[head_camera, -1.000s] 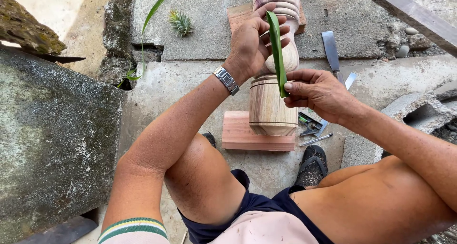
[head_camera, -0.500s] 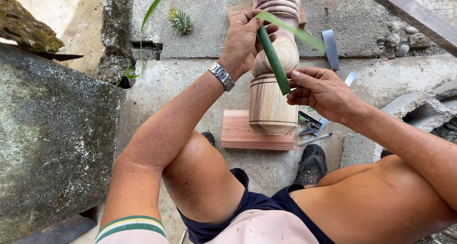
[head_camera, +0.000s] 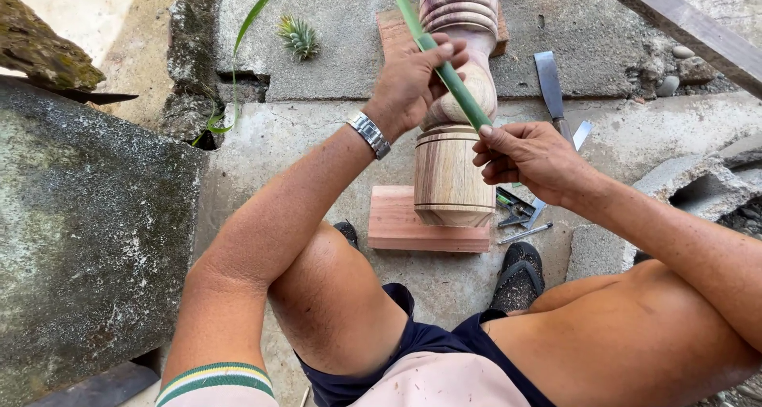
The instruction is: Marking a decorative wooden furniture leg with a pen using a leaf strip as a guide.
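The person sat low on the concrete, knees spread, and both hands were up on the green strip (head_camera: 444, 69), a long flat band that ran slantwise from the top edge of the view down across the turned wooden post (head_camera: 454, 121). The left hand (head_camera: 413, 81) was closed round the strip partway along, fingers curled over it and pressing it against the narrow waist of the post, a metal watch (head_camera: 370, 134) on that wrist. The right hand (head_camera: 528, 157) had the lower end of the strip pinched tight between thumb and fingertips, just to the right of the post's barrel-shaped lower section. So the strip lay stretched taut between the two hands, touching the wood where the left hand held it. The post itself stood upright on a square wooden base (head_camera: 413, 224) between the person's legs, ringed grooves showing near its top. Behind it lay a second flat block (head_camera: 397, 30), partly hidden. To the right on the ground rested a chisel (head_camera: 549, 81) with a broad steel blade, and just beside the base sat a small heap of metal tools (head_camera: 520, 215), too jumbled to tell apart. A dark sandal (head_camera: 520, 276) showed under the right hand's side, another foot tucked by the left knee. Off to the left rose a rough concrete slab (head_camera: 87, 232), with a small spiky plant (head_camera: 298, 35) beyond it.
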